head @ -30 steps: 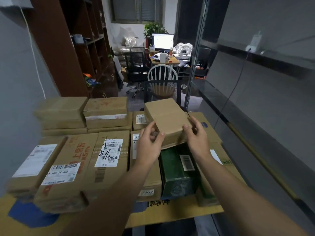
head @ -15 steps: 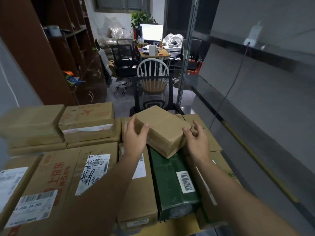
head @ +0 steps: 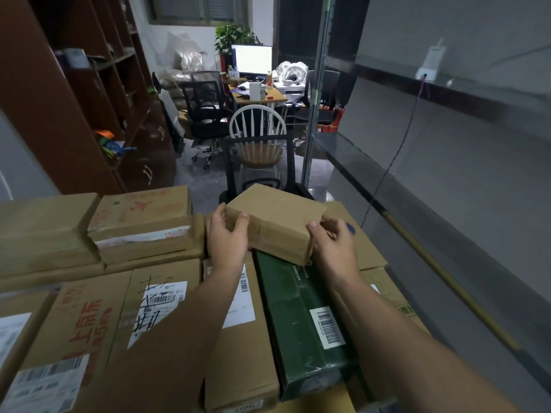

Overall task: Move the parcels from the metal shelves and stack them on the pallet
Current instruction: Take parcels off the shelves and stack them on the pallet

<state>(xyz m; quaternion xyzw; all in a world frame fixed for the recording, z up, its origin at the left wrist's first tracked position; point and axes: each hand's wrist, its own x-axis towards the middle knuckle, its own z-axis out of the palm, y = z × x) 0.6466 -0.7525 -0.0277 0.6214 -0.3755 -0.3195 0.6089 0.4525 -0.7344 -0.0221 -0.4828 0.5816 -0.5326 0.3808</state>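
Grips small brown parcel (head: 274, 225) by its short ends, left hand (head: 228, 236) and right hand (head: 331, 248) curled round one each; lies crosswise over far end of green parcel (head: 301, 317).

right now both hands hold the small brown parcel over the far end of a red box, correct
Not quite. The head view shows the box is dark green, not red. The left hand and right hand do hold the small brown parcel over its far end.
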